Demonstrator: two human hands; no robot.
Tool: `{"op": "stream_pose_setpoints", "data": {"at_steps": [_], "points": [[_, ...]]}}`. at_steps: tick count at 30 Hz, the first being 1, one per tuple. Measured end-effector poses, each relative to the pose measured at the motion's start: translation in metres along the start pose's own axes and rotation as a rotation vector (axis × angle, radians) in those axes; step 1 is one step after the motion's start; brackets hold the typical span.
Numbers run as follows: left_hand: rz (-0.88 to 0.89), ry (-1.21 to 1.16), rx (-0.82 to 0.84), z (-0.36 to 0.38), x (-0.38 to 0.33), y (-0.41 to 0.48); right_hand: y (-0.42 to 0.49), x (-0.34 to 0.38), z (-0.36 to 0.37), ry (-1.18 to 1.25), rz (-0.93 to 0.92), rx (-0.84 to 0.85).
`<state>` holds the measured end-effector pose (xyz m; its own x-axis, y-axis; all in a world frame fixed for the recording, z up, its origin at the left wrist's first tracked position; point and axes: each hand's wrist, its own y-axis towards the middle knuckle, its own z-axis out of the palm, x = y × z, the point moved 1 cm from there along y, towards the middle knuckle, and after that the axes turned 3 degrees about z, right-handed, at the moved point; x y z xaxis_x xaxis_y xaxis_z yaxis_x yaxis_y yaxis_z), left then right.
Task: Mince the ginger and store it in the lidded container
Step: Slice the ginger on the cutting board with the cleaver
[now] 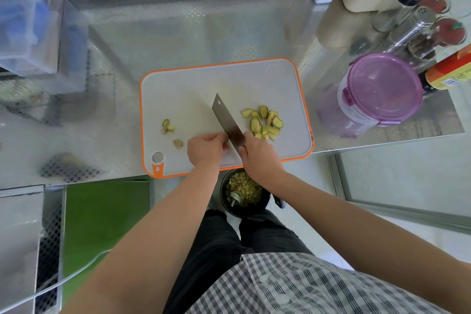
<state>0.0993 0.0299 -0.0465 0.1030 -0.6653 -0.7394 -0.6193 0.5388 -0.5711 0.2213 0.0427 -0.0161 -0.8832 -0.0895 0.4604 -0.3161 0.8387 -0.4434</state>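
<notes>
A white cutting board with an orange rim [303, 107] lies on the steel counter. My right hand [260, 155] grips the handle of a cleaver [226, 120], whose blade points away across the board. My left hand [206, 150] has curled fingers right against the blade's left side, near the board's front edge; what it holds is hidden. A pile of sliced ginger [265, 122] sits right of the blade. A few ginger bits [168, 127] lie on the left of the board. The lidded container [382, 92], clear with a purple lid, stands to the right, closed.
A black bin with scraps [244, 194] stands on the floor under the counter's edge. Spice shakers and bottles [418, 23] crowd the back right, with a red-labelled bottle [448, 71] behind the container. A clear storage box [23, 15] is at the far left.
</notes>
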Motion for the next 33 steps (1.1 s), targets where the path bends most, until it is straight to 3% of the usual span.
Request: {"op": "stream_pose_setpoints", "data": {"at_steps": [11,27,33], "points": [[-0.112,-0.188,0.011,0.004,0.001,0.001,-0.002,0.006,-0.018,0.045,-0.015,-0.013],[-0.091,-0.164,0.013,0.004,0.005,0.004,-0.008,0.015,-0.009,-0.107,0.061,0.028],[-0.096,-0.193,0.035,0.003,0.008,0.006,0.005,0.020,0.002,-0.007,0.095,0.033]]}}
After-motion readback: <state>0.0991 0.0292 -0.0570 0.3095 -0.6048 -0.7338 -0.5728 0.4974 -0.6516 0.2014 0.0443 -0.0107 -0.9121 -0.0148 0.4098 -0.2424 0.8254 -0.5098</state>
